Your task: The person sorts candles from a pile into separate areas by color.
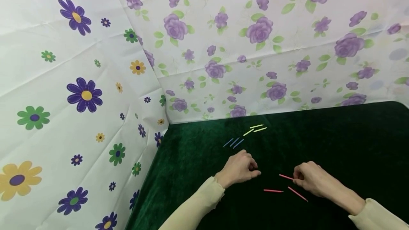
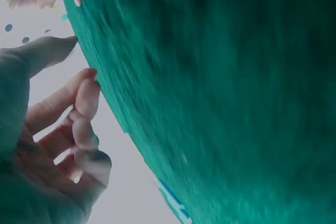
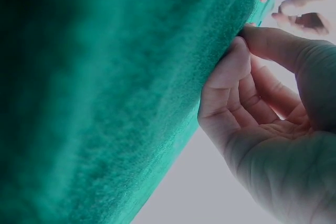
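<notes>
In the head view my right hand (image 1: 314, 178) pinches the near end of a thin pink stick (image 1: 285, 176) between thumb and forefinger, low over the dark green cloth. Two more pink sticks lie close by: one (image 1: 272, 190) flat to the left, with a narrow dark tip, and one (image 1: 298, 194) slanting below the hand. My left hand (image 1: 238, 169) hovers left of them, fingers loosely bent and thumb apart from the forefinger, holding nothing. The left wrist view shows that same gap between the left thumb (image 2: 60, 51) and forefinger.
Beyond my left hand, three blue sticks (image 1: 236, 142) lie side by side on the green cloth (image 1: 198, 173). Three yellow sticks (image 1: 260, 129) lie farther back. Flower-printed sheets (image 1: 223, 45) stand behind the table and along its left side.
</notes>
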`<state>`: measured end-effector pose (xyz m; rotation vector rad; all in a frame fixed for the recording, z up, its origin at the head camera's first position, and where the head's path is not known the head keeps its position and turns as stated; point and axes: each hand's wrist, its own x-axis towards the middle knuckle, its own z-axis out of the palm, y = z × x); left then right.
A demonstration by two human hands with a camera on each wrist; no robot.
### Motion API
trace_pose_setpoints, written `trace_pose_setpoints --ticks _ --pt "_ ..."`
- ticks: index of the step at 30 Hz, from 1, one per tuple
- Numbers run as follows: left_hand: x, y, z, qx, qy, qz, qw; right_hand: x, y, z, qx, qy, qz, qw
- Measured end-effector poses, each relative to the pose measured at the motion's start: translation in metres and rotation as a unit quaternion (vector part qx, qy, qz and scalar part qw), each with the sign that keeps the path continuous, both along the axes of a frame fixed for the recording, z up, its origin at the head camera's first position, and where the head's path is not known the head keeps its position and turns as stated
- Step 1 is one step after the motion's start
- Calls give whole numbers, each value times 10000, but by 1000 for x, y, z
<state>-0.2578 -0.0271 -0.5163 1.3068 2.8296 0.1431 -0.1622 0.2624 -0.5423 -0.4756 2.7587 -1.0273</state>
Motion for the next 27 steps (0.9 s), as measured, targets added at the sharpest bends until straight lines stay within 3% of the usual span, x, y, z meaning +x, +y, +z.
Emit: trace_pose_setpoints --ticks 3,11,17,27 --pt "8 3 0 -130 -248 -311 9991 0 0 0 -9 -16 6 10000" --pt "23 9 -1 -462 -678 -666 9944 0 -1 0 54 17 -40 10000" --pt "28 13 -3 -685 -611 -933 9914 0 -1 1 63 -12 -65 10000" --pt "30 14 -5 -781 -560 -1014 9902 1 -1 0 11 29 -34 10000"
